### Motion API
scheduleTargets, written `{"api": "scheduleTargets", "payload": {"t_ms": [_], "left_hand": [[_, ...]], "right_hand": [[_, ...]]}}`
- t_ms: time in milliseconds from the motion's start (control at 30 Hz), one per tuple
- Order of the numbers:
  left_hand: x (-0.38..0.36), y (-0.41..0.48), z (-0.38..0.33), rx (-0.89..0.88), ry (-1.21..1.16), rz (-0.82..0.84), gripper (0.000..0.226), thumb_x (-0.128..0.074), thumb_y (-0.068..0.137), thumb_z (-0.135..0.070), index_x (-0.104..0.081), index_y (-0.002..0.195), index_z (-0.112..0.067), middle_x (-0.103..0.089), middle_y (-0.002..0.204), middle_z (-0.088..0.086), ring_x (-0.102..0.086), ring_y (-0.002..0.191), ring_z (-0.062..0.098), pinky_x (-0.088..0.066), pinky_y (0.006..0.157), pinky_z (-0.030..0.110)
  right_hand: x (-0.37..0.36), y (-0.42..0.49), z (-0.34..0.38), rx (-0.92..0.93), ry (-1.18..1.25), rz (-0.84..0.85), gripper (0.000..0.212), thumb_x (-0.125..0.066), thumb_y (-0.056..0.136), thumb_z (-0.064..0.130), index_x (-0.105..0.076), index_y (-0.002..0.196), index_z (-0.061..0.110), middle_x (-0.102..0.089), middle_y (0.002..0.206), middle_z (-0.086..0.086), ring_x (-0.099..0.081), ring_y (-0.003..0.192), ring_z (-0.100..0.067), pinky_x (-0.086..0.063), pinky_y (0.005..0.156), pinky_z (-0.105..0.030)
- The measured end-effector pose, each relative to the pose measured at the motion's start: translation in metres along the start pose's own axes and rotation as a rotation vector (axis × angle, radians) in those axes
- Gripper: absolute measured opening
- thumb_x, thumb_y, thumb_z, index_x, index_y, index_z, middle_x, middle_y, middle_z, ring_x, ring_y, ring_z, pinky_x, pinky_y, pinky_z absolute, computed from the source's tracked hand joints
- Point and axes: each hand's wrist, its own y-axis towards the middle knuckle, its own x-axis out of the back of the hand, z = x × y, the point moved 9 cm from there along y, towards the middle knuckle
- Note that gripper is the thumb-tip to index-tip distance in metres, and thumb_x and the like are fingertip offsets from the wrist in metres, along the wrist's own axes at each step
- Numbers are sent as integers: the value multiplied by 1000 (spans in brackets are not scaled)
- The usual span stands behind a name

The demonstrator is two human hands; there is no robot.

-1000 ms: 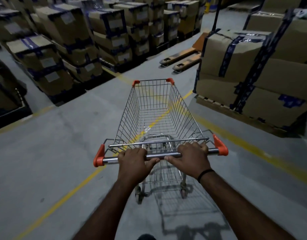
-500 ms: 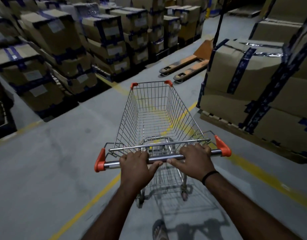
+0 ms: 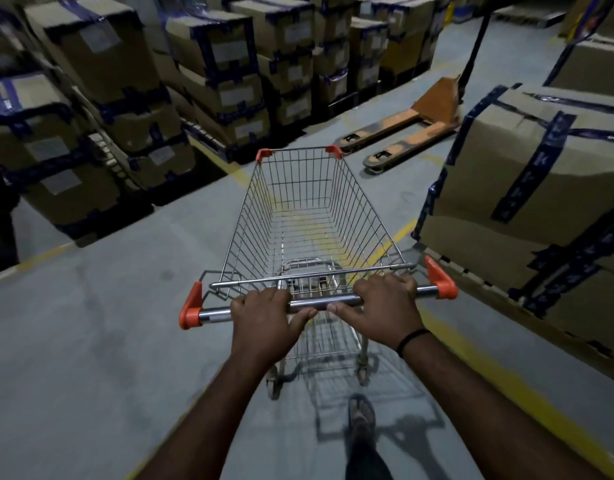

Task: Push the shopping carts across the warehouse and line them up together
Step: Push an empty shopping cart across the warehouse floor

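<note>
Wire-mesh cart [image 3: 309, 216], left hand [image 3: 264, 320], right hand [image 3: 385, 306] gripping tubular steel handle [image 3: 324, 301]

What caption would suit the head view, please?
Left hand and right hand grip the handle of an empty silver wire shopping cart; orange pallet jack ahead.

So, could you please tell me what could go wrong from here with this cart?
1. The pallet jack lies low on the floor just ahead and to the right of the cart; its forks could catch the front wheels.
2. The boxes on the right stand close to the cart's side, so drifting right might clip them.
3. The foot, in a sandal, is close behind the rear wheels and could get struck.
</note>
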Motion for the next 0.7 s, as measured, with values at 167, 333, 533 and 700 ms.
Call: {"api": "scheduleTargets", "payload": {"t_ms": [167, 333, 533, 700], "left_hand": [[-16, 90, -1, 58, 6, 0, 67, -24, 80, -82, -63, 94, -29, -64, 92, -8, -58, 93, 22, -34, 80, 40], [-31, 170, 6, 134, -4, -15, 64, -26, 80, -81, -63, 92, -30, -63, 90, -8, -59, 92, 23, -35, 81, 40], [-48, 251, 29, 214, 10, 5, 68, -23, 80, -82, -63, 96, -30, -64, 96, -8, -57, 96, 22, -34, 85, 41], [-63, 319, 57, 271, 32, -15, 60, -31, 83, -78, -63, 98, -30, -64, 95, -9, -57, 94, 22, -34, 87, 42]], "right_hand": [[-11, 104, -28, 73, 31, 2, 67, -26, 78, 85, -61, 90, 29, -63, 96, 5, -55, 103, -25, -27, 93, -45], [-14, 198, -46, 180, 120, 45, 61, -24, 78, 76, -61, 91, 28, -61, 94, 7, -56, 102, -23, -22, 94, -41], [-21, 298, -48, 269, 195, 68, 67, -21, 73, 76, -64, 97, 29, -64, 98, 8, -55, 105, -21, -19, 92, -37], [-32, 385, -40, 326, 189, 53, 57, -33, 78, 72, -66, 92, 27, -63, 90, 8, -56, 100, -21, -21, 91, -38]]}}
